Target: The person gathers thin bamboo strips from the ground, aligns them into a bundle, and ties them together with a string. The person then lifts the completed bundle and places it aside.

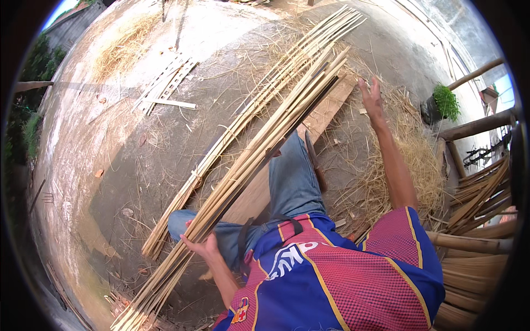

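A long bundle of thin, pale split-wood strips [259,146] lies slantwise across my legs, with some dark strips along its near side. My left hand [205,247] is at the lower part of this bundle, palm against its near side and fingers partly wrapped round it; some fingers are hidden by the strips. Off to the right of the bundle's far end, my right hand [372,102] is raised with fingers stretched apart, holding nothing. Beneath the bundle runs a flat wooden plank [331,110]. A second bundle of strips [221,144] rests on the ground just beyond.
Straw-like shavings [381,179] heap up by my right arm, with more shavings [124,47] at the far left. Short pale slats [168,83] lie on the ground. A potted plant [444,102], wooden poles [480,127] and stacked long strips [480,201] stand on the right.
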`<state>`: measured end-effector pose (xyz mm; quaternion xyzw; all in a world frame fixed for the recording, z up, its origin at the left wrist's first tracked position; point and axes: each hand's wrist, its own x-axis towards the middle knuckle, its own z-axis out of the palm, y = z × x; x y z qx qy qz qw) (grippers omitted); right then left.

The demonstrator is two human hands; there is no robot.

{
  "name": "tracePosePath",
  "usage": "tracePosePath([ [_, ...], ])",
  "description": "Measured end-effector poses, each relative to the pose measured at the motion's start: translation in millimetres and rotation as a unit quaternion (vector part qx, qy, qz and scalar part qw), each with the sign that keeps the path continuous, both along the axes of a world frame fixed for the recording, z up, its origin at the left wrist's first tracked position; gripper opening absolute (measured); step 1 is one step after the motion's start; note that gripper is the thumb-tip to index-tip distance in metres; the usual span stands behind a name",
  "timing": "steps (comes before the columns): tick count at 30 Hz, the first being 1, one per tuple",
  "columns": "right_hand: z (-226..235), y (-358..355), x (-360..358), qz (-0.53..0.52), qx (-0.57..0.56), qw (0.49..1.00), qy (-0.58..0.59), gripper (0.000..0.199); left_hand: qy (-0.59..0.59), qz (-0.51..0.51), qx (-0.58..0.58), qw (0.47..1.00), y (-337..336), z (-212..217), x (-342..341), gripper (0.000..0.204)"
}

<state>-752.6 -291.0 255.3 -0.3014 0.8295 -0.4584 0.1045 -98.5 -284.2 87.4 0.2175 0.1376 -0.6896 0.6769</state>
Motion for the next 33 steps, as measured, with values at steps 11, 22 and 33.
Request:
tracePosePath([
  [11, -43.5, -19.9, 124.3, -0.07, -0.241, 0.853, -0.459, 0.102, -0.02, 0.0, 0.144, 0.989, 31.0, 28.5, -37.9, 0.054],
  [22, -42.3, 2.7, 127.1, 0.141, -0.046, 0.906, -0.397, 0.09, -0.164, -0.506, 0.077, 0.843, 59.5, 107.9, -16.1, 0.058],
  [33, -30.3, 41.8, 108.9, 0.254, 0.091, 0.867, -0.42, 0.038, -0.733, -0.474, -0.173, 0.456, -92.7, 67.2, -86.0, 0.045],
])
